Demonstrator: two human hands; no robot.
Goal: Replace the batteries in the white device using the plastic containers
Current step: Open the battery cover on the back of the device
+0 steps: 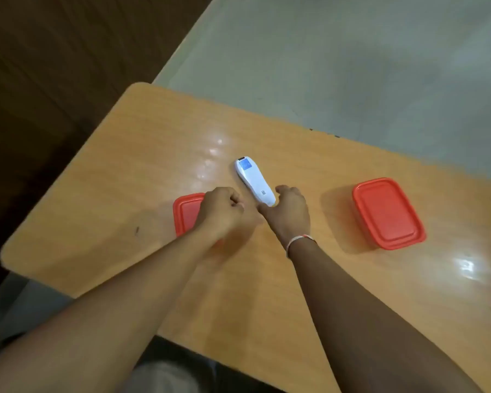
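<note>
Down on the wooden table [267, 279], both forearms reached forward from the near edge and converged toward its middle. The left hand [220, 212] was curled into a loose fist, knuckles up and fingers folded under; nothing showed in its grasp, though the inside of the palm was hidden. It hung over the right part of the left container [186, 212], a plastic box with a red lid, covering much of it from view. The right hand [288, 211] lay palm down at the near end of the white device [254, 181], its thumb stretched out along the table toward the left hand and its fingers bent around the right side of the device's end; whether they actually pressed on it or only sat just beside it could not be told. A pale band [299, 241] circled the right wrist. The white device lay flat between the two hands, slanted, with its small blue screen at the far end. The right container [389, 212], also red-lidded and closed, stood well apart on the right side of the table. Beyond the table's far edge lay a pale floor [352, 66].
</note>
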